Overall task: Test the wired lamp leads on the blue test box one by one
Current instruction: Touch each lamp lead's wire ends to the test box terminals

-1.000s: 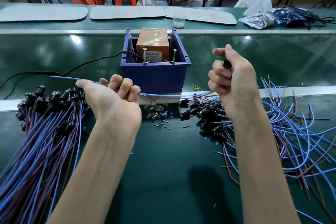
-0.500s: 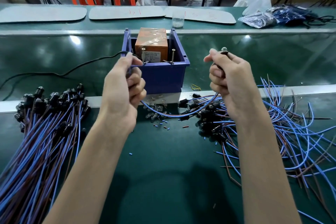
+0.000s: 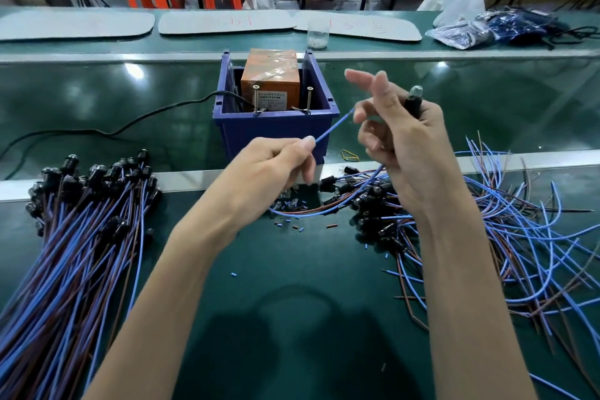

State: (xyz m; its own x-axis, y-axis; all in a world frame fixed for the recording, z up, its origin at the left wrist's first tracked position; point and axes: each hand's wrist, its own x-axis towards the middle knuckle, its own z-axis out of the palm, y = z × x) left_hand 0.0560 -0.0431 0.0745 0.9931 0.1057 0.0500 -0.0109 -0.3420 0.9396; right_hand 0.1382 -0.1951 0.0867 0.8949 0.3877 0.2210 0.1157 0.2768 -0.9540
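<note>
Left lead bundle (image 3: pixel 74 256) (far ends) off-frame

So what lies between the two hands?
Head view: a blue wire end, pinched by the left hand, points toward the right hand, which grips the lamp.

The label (image 3: pixel 272 97) on the orange unit (image 3: pixel 269 71) inside the blue test box (image 3: pixel 276 131) is unreadably blurred.

The left hand (image 3: pixel 269 162) and right hand (image 3: pixel 409 146) are showing bare, with both forearms (image 3: pixel 181 269) bare down to the lower edge (elbows out of view). The left thumbnail (image 3: pixel 308 141) is showing plain and rounded.
</note>
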